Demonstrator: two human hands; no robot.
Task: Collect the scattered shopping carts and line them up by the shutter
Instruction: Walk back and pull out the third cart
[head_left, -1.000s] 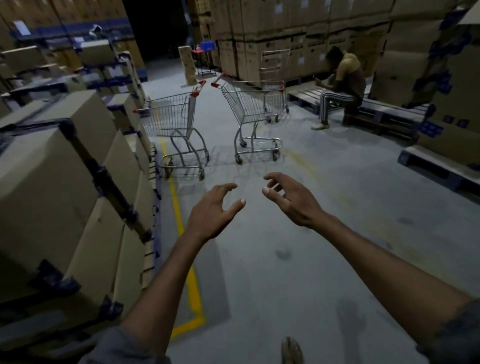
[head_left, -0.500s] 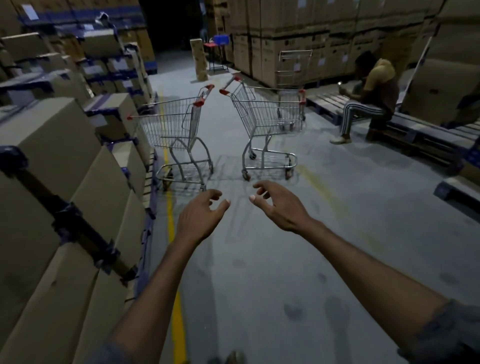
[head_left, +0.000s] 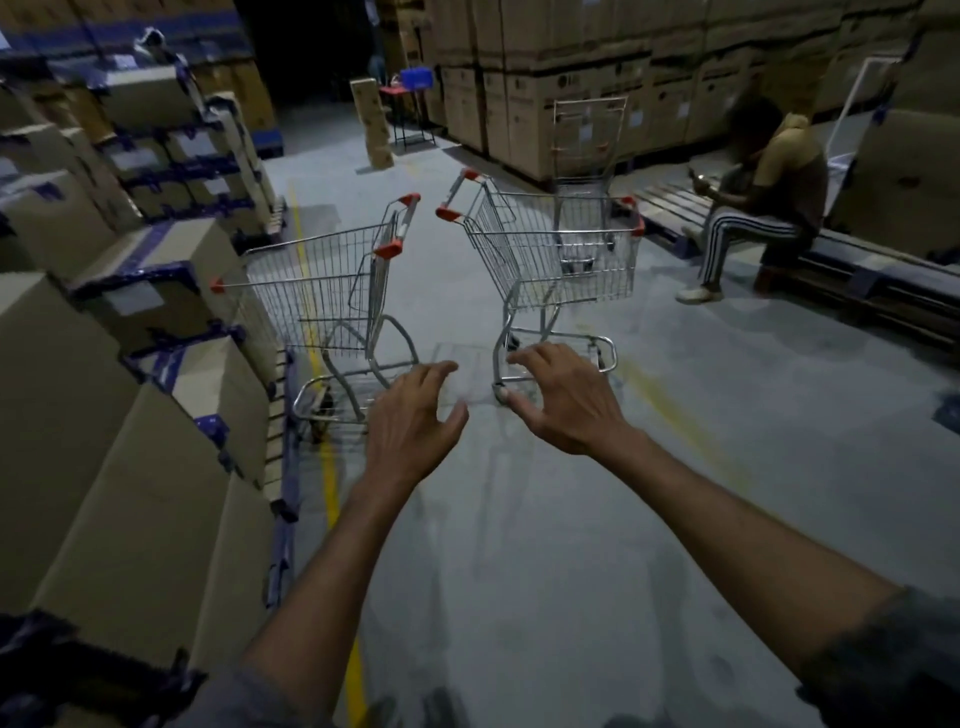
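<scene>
Cardboard boxes (head_left: 104, 467) were stacked left of the left hand (head_left: 410, 421). The left cart (head_left: 322, 291) stood just ahead of it, the right cart (head_left: 561, 260) ahead of the right hand (head_left: 566, 400), red handles (head_left: 399, 224) facing each other. Both hands hung out front, fingers spread, gripping nothing. Seemed like the approach step; next move probably needs a grab on each handle.

Shiny wire-metal carts (head_left: 332, 291) with red plastic grips, matt cardboard boxes (head_left: 130, 493).
</scene>
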